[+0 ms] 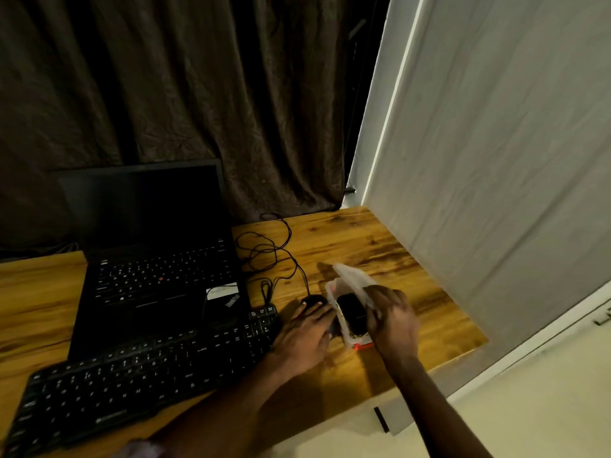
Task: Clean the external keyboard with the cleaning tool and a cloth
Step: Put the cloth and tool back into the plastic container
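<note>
The black external keyboard (pixel 139 368) lies slanted along the front of the wooden desk (pixel 380 259). To its right stands a small clear plastic box (pixel 350 338) with an orange clasp, its lid (pixel 353 276) raised. A dark object (pixel 352 314) lies inside the box. My left hand (pixel 304 335) rests flat against the box's left side, its fingertips on a black mouse (pixel 312 299). My right hand (pixel 391 320) is curled over the box's right edge and grips it at the lid. No cloth is in sight.
An open black laptop (pixel 155 259) with a dark screen stands behind the keyboard. Black cables (pixel 264 249) coil on the desk behind the mouse. A dark curtain hangs at the back and a pale wall runs along the right. The desk's right edge (pixel 463 352) drops to a light floor.
</note>
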`<action>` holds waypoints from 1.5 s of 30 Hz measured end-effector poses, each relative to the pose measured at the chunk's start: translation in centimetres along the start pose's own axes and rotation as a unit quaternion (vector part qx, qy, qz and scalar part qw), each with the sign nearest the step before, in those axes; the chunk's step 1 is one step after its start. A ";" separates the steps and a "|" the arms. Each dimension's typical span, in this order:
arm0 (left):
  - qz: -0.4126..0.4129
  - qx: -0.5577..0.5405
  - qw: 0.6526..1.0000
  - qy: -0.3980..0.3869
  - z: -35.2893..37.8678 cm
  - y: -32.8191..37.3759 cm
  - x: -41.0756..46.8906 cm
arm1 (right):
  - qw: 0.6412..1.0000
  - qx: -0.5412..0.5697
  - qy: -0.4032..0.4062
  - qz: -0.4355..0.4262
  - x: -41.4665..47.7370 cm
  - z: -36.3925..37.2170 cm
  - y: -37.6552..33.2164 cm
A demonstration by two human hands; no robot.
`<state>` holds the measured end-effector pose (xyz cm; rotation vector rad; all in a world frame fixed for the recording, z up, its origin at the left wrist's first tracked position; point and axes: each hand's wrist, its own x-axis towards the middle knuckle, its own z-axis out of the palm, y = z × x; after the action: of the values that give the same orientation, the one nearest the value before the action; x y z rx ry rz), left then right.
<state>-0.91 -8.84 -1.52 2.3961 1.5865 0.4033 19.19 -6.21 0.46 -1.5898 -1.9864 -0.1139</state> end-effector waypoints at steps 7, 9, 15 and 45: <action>-0.066 -0.030 0.997 0.018 -0.7 -1.0 1.3 | 0.995 0.040 -0.057 -0.072 -2.7 2.3 -0.2; -0.092 -0.054 0.994 0.020 -0.8 -1.0 1.6 | 0.993 0.066 -0.062 -0.082 -3.2 2.7 0.3; -0.153 -0.111 0.981 0.041 -0.9 -0.9 1.9 | 0.989 0.085 -0.066 -0.099 -3.2 2.5 1.3; -0.283 -0.301 0.910 -0.048 -0.3 -1.1 11.3 | 0.965 0.224 0.027 0.131 -7.0 0.6 1.4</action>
<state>2.27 2.05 -0.54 1.4104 1.6999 0.5403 21.00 -11.59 -3.84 -1.5062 -1.5967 0.3675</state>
